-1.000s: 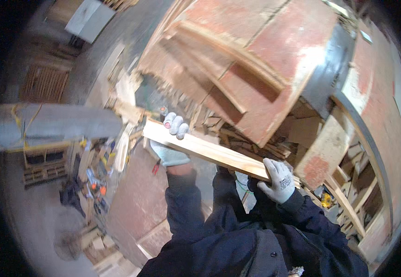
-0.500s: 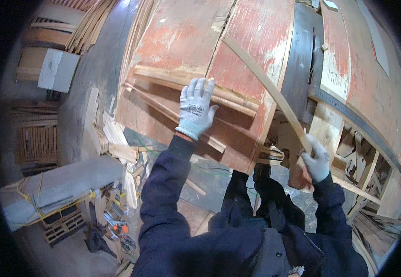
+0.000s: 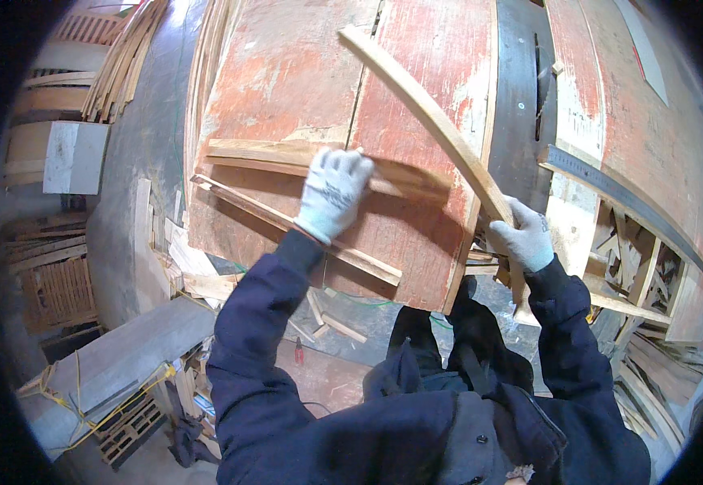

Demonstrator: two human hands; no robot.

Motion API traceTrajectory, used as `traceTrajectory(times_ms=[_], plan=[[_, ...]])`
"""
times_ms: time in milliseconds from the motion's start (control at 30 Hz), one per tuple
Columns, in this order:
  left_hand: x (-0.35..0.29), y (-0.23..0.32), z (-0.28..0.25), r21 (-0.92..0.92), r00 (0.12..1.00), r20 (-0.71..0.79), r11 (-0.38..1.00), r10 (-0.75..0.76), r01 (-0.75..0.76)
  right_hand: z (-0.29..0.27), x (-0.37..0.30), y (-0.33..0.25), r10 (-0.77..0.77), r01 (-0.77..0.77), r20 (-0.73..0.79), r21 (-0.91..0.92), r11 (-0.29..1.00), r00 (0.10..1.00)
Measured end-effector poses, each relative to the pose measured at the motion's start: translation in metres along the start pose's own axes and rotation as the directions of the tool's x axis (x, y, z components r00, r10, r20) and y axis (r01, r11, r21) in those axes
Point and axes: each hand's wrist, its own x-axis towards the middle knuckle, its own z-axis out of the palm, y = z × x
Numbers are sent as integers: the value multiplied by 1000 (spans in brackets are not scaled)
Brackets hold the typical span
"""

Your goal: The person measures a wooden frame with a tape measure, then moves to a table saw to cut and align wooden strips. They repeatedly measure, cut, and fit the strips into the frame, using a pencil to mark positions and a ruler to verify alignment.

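Observation:
My right hand [image 3: 524, 236], in a pale work glove, is closed round the lower end of a long wooden strip [image 3: 424, 105]. The strip slants up and to the left over the worn red tabletop [image 3: 287, 81]. My left hand [image 3: 333, 194], gloved too, has its fingers curled over a second wooden strip [image 3: 258, 153] that runs across the tabletop. Its fingertips are mostly hidden. Nearer to me, a thinner wooden strip [image 3: 367, 265] passes by the left wrist.
To the right stand a metal ruler-like bar [image 3: 610, 198] and a machine table with a dark slot [image 3: 539, 89]. Wood offcuts [image 3: 618, 250] lie beneath. Stacked strips [image 3: 125, 61], a white box [image 3: 76, 158] and a grey bench [image 3: 125, 347] are at left.
My left hand has gone from spread fingers to a curled grip on the strip across the tabletop. The right hand and its strip have shifted left.

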Motion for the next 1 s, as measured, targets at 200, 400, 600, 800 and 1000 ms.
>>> traceTrajectory(times_ms=[200, 400, 600, 800, 1000], plan=[[41, -71, -22, 159, 955, -84, 942, -284, 294, -21, -13, 26, 112, -112, -98, 8, 994, 989], [24, 49, -6, -80, 982, 23, 979, 188, -186, -42, -10, 31, -18, 18, -105, -2, 1000, 994], [29, 124, -1, -250, 973, -41, 941, 227, -230, -52, 25, 9, -109, 134, 117, -238, 962, 987], [19, 129, 10, -196, 977, -139, 962, 163, -189, -7, 71, -2, -251, 394, 333, -490, 778, 909], [16, 121, 13, -226, 968, -121, 944, 218, -241, 18, 94, -7, -313, 480, 447, -333, 811, 838]])
